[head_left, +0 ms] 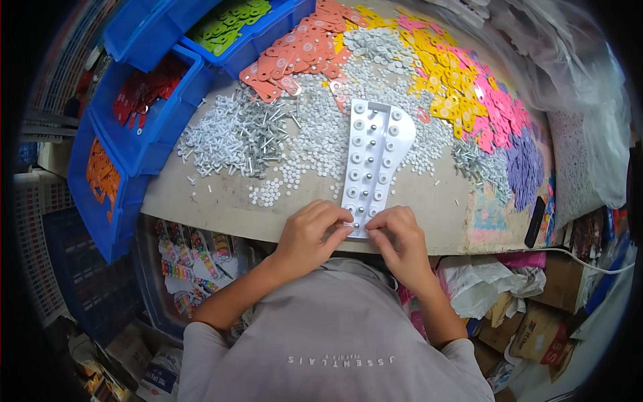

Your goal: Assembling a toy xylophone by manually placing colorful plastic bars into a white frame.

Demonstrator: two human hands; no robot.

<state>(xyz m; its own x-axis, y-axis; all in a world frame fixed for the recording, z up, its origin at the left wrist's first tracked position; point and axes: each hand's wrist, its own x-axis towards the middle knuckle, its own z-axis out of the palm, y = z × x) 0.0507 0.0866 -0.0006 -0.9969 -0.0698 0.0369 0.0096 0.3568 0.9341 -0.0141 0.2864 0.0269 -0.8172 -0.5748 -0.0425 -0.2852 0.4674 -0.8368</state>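
Observation:
A white plastic holder (404, 142) lies lengthwise in front of me, with two rows of round white caps and a middle row of metal pins. My left hand (309, 231) is at the left side of its near end, thumb and forefinger closed together beside a cap. At the right side of that end, my right hand (404, 246) has its thumb and fingertips pinched close to the holder. Whatever small piece either pinch has is too small to make out.
Small white caps (321, 127) surround the holder. To the left lie white and metal pins (228, 137); beyond are coral tags (298, 50). Yellow (445, 74), pink (499, 110) and purple pieces (524, 164) spread rightward. Blue bins (151, 157) stand left, a dark phone-like object (535, 222) right.

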